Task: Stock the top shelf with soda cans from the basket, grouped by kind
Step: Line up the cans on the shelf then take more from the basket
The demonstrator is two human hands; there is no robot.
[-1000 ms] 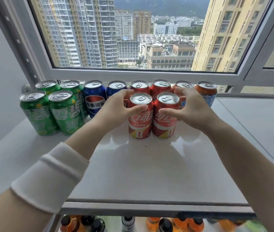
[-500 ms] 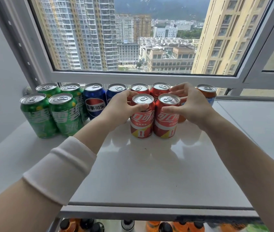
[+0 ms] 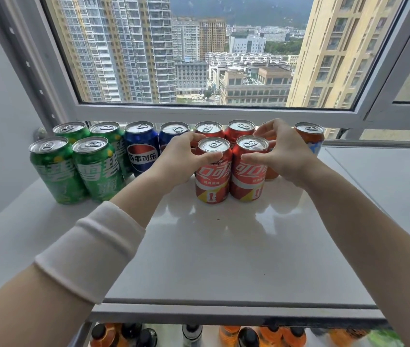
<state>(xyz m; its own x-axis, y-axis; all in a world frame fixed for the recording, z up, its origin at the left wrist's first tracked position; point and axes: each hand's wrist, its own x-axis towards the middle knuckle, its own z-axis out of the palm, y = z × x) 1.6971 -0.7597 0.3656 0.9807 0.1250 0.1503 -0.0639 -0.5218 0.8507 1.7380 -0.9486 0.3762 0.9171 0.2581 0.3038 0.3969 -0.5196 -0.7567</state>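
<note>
Two red cola cans stand side by side on the white top shelf [image 3: 224, 259]. My left hand [image 3: 181, 159] grips the left red can [image 3: 212, 179], thumb across its front. My right hand [image 3: 284, 156] grips the right red can [image 3: 249, 176] the same way. Behind them stand two more red cans [image 3: 209, 128]. Several green cans [image 3: 56, 171] stand at the left, two blue cans [image 3: 140, 149] beside them. An orange can [image 3: 310, 134] stands at the far right, and another orange can is mostly hidden behind my right hand. The basket is out of view.
A window frame [image 3: 211, 113] runs right behind the can row. A grey wall closes the left side. Below the shelf's front edge [image 3: 224, 306], bottles with dark caps [image 3: 249, 336] stand on a lower level.
Both hands and the two front red cans have shifted slightly back toward the row. The grips look the same.
</note>
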